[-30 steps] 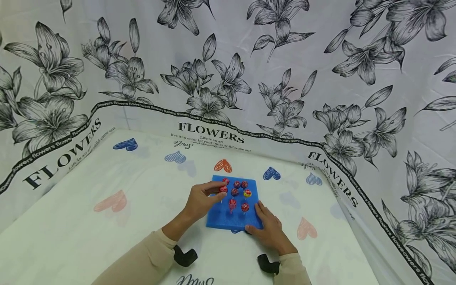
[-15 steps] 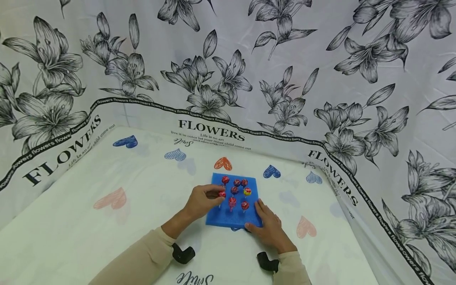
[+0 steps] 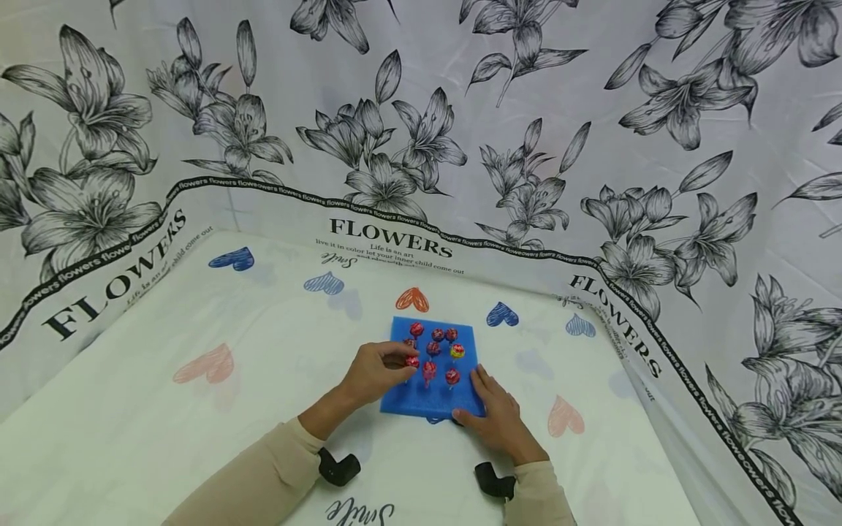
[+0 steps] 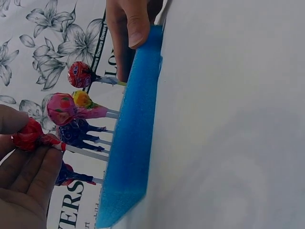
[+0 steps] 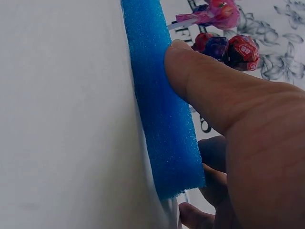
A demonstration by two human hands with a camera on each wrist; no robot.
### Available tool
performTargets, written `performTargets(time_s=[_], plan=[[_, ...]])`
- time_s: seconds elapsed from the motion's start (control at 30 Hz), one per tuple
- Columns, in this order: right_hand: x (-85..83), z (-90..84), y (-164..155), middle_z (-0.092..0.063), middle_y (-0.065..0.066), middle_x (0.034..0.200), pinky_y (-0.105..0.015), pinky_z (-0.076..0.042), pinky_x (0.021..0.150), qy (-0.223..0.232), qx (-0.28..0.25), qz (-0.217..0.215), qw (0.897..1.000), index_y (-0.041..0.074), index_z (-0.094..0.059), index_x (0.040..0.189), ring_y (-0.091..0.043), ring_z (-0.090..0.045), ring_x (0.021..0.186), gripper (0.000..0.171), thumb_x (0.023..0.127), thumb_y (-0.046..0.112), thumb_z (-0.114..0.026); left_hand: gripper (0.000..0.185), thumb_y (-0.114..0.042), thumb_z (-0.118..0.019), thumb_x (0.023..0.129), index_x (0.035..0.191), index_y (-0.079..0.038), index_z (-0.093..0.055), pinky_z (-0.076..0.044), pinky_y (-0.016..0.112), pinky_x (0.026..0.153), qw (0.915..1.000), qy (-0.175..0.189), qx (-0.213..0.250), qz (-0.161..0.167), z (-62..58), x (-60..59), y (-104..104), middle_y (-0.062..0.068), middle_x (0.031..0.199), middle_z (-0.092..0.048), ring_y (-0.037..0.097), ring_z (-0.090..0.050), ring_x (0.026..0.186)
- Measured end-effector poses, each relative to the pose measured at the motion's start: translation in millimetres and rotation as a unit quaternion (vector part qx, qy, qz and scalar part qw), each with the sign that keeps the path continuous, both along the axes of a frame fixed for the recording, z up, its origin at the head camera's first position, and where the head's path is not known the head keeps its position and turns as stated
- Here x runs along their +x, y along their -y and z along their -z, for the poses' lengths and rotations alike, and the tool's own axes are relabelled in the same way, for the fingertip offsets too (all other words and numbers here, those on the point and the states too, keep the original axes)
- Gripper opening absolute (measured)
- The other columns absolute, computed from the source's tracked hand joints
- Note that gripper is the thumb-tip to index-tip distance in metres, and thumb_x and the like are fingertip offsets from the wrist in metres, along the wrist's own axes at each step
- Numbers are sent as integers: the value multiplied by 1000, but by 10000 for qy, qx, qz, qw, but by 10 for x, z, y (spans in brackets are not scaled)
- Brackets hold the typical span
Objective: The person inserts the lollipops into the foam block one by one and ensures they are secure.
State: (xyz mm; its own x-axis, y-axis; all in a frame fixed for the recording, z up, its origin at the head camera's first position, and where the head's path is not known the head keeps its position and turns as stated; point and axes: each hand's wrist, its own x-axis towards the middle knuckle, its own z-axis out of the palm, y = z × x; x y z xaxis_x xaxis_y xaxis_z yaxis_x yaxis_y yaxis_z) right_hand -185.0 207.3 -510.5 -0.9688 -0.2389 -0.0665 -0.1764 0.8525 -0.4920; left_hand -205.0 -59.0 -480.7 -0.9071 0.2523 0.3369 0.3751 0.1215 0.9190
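Note:
A blue foam block (image 3: 421, 404) lies on the white cloth with several wrapped lollipops standing in it on their sticks. My left hand (image 3: 375, 371) pinches a red lollipop (image 4: 29, 136) by its head between thumb and fingers, at the block's left side. In the left wrist view, its white stick reaches to the foam's top face. My right hand (image 3: 498, 422) grips the block's near right corner, its thumb (image 5: 190, 71) on the near edge and fingers along the right side. A pink lollipop (image 3: 429, 371), a red one (image 3: 452, 376) and a yellow-and-red one (image 3: 457, 351) stand between the hands.
A white cloth (image 3: 263, 351) printed with hearts covers the table. Behind it rises a flower-printed curtain (image 3: 421, 146). Black angled pieces (image 3: 338, 467) sit at both wrists beside the beige sleeves (image 3: 263, 475).
My left hand has brought the red lollipop down and slightly toward me, and another lollipop now shows behind its fingers. The right hand stays on the block. The head view has tilted a little.

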Motion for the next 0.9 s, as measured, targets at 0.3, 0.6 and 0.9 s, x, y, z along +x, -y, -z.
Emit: performTargets(time_s=[0.3,0.6,0.9], plan=[[24,-47,8,-15,-10,159,-63,-9,109,-37,24,-28,10000,7,-23,153,-40,-13,142,91,86,52,-66,24,3,-72,83,106,4,-70,-55,30,77,9997,-112,-95,173,30,24,-19,14,101,-70,20,-69,87],[57,-31,-1,-15,-10,159,-63,-9,109,-52,-40,-9,10000,7,-24,152,-40,-13,142,90,86,51,-66,21,-1,-73,83,103,-2,-72,-55,28,77,9986,-21,-508,141,79,37,-11,6,98,-70,17,-68,87],[43,3,0,-16,-11,159,-63,-11,108,-38,37,-41,10000,6,-25,152,-40,-14,142,89,87,50,-66,24,-7,-74,84,107,-1,-71,-55,28,76,9983,33,-554,-161,67,28,20,11,101,-70,17,-68,87]])
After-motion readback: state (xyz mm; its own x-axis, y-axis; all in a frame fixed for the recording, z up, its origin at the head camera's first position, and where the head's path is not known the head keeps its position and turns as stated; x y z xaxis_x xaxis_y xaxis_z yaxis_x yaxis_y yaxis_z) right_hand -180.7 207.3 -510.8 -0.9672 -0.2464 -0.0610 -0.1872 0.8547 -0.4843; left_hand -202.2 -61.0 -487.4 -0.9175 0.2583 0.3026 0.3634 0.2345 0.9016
